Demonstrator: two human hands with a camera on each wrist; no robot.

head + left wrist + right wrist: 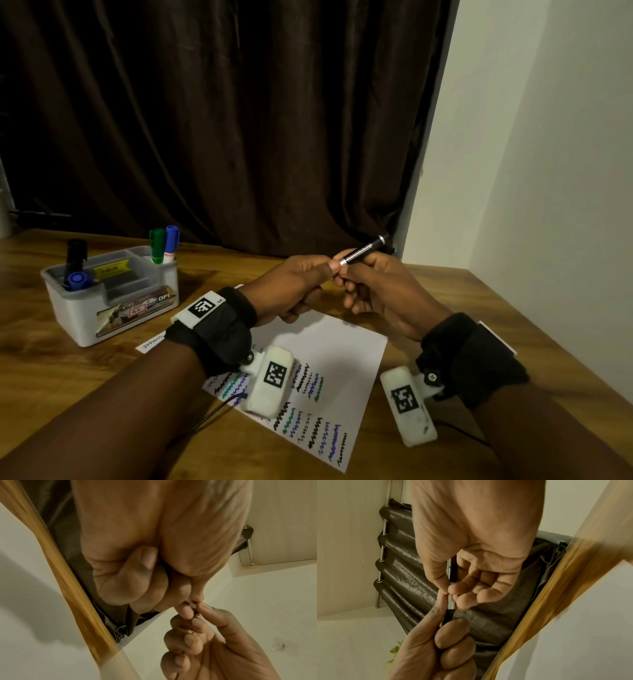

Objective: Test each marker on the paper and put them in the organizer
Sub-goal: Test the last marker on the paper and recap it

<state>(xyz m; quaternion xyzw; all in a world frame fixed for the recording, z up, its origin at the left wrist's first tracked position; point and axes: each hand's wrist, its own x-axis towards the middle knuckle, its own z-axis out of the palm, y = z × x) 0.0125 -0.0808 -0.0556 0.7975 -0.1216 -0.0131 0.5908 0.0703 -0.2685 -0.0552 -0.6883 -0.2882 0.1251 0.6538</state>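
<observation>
While my right hand (371, 284) pinches the slim black marker with a silver band (364, 252) above the white scribbled paper (346, 346), my left hand (301, 281) grips its capped end, so I should pull straight along the barrel.

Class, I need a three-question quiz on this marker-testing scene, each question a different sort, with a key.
1. True or false: the organizer holds a green marker.
2. Which hands hold the dark pen? A left hand only, B right hand only, C both.
3. Fill in: the scribbled test lines are on the ___.

Key: 1 true. 2 C. 3 paper.
</observation>
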